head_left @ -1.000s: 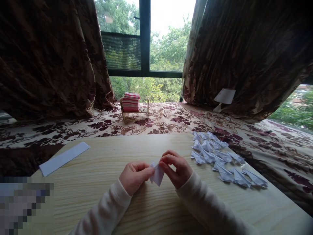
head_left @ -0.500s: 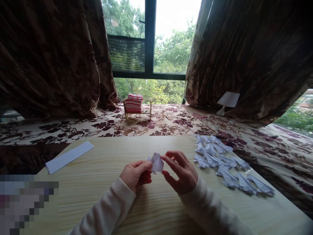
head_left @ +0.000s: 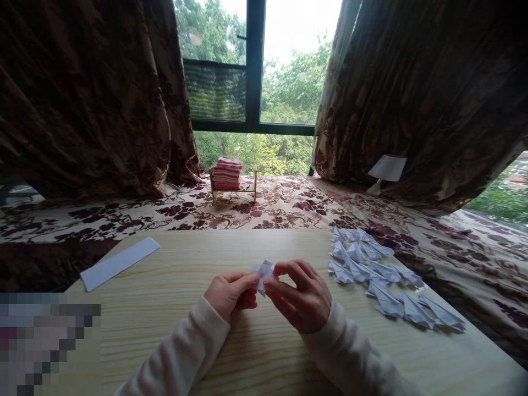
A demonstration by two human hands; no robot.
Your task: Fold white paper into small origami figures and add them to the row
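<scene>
A small piece of folded white paper (head_left: pixel 264 271) is held above the middle of the wooden table (head_left: pixel 165 330). My left hand (head_left: pixel 231 294) pinches its left side between thumb and fingers. On its right side, the thumb and fingers of my right hand (head_left: pixel 303 294) close around the edge and cover part of it. Several folded white paper pieces (head_left: pixel 383 297) with pointed ends lie in rows to the right of my right hand. At the table's left lies a stack of white paper strips (head_left: pixel 120 264).
Behind the table, a ledge with floral cloth (head_left: pixel 284 206) carries a small wooden rack (head_left: pixel 234 191) of folded pink-and-white cloths (head_left: pixel 227 174). A white lamp (head_left: pixel 388 168) stands by the right curtain (head_left: pixel 412 99). The lower left corner is pixelated.
My right thumb and fingers have closed onto the paper's right side, covering more of it. The paper looks narrower now. My left hand keeps its pinch.
</scene>
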